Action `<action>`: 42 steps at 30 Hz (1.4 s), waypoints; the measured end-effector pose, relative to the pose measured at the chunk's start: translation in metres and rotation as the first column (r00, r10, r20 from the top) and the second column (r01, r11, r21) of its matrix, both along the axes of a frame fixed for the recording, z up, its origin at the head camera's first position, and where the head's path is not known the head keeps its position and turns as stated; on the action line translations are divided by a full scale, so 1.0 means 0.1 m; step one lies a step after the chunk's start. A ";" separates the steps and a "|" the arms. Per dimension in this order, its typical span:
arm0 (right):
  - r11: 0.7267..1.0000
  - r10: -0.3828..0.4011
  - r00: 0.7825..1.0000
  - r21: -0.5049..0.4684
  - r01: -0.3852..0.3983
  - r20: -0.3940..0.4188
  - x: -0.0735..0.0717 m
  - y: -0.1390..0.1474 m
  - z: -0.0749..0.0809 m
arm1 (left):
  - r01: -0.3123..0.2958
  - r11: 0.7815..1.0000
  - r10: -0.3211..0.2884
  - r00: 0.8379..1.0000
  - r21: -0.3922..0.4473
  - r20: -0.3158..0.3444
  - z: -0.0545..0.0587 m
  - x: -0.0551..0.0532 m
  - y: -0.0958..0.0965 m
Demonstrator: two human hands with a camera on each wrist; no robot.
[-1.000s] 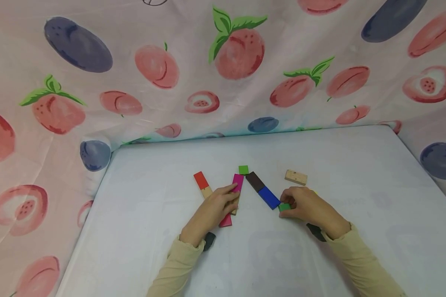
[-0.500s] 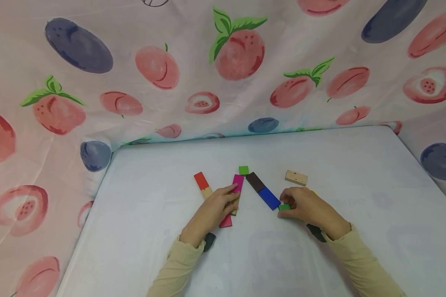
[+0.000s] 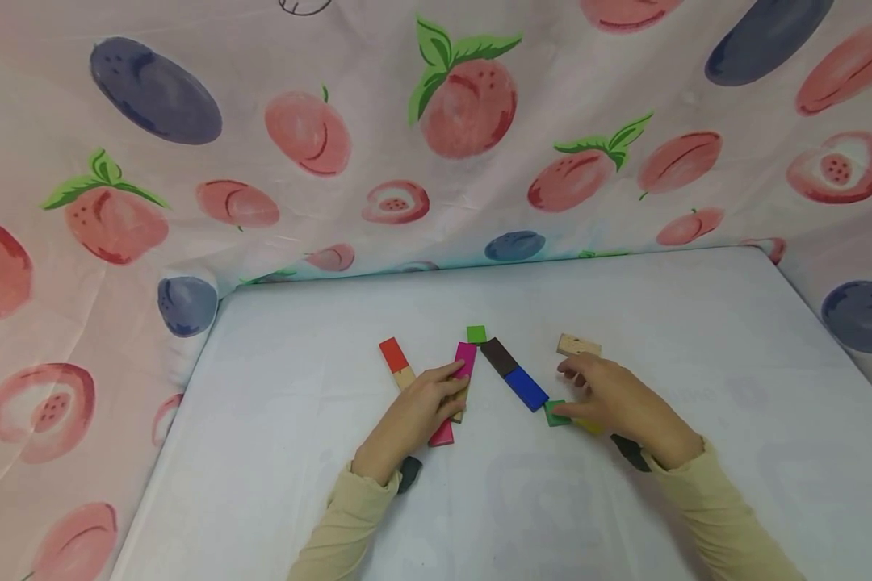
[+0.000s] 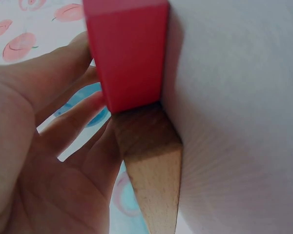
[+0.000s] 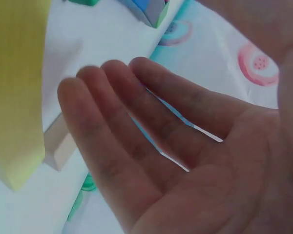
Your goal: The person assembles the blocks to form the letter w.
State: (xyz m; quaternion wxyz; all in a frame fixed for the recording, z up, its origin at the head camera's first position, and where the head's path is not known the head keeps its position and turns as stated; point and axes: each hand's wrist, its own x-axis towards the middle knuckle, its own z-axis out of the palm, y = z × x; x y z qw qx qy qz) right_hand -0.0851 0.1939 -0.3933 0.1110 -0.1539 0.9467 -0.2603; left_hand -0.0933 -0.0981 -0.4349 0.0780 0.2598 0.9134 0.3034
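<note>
My left hand (image 3: pixel 417 411) rests over the left row of blocks, fingers loosely spread, one fingertip on the magenta block (image 3: pixel 465 355). Under and beside it lie a pinkish-red block (image 3: pixel 442 434) and a plain wooden block (image 3: pixel 459 407). The left wrist view shows a red block (image 4: pixel 129 61) end to end with a wooden block (image 4: pixel 156 180), beside the palm. My right hand (image 3: pixel 621 407) hovers with relaxed fingers and holds nothing, thumb overlapping the green block (image 3: pixel 555 416). Below that hand is a yellow block (image 3: pixel 589 425), large in the right wrist view (image 5: pixel 17 87).
A dark brown block (image 3: pixel 498 357) and a blue block (image 3: pixel 526 389) form a slanting line towards the green one. At its top sits a light green block (image 3: pixel 475 334). An orange-red block (image 3: pixel 392 354) lies left; a loose wooden block (image 3: pixel 574 344) lies behind my right hand.
My right hand has let go of the green block and drawn back slightly to the right, its fingers opening. The green block stays against the blue one. My left hand has not moved.
</note>
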 end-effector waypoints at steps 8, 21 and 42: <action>0.997 -0.016 1.000 0.079 0.016 -0.001 0.00 0.09 0.03 | -0.005 1.000 0.005 1.000 -0.005 0.000 0.00 0.01 0.00; 0.995 -0.027 1.000 0.095 0.028 -0.015 0.03 0.25 -0.01 | -0.004 1.000 0.004 1.000 -0.004 -0.005 -0.01 0.00 0.00; 0.991 -0.047 0.996 0.126 0.036 0.080 0.07 0.32 -0.11 | 0.007 1.000 -0.007 1.000 -0.006 -0.006 -0.01 -0.01 0.00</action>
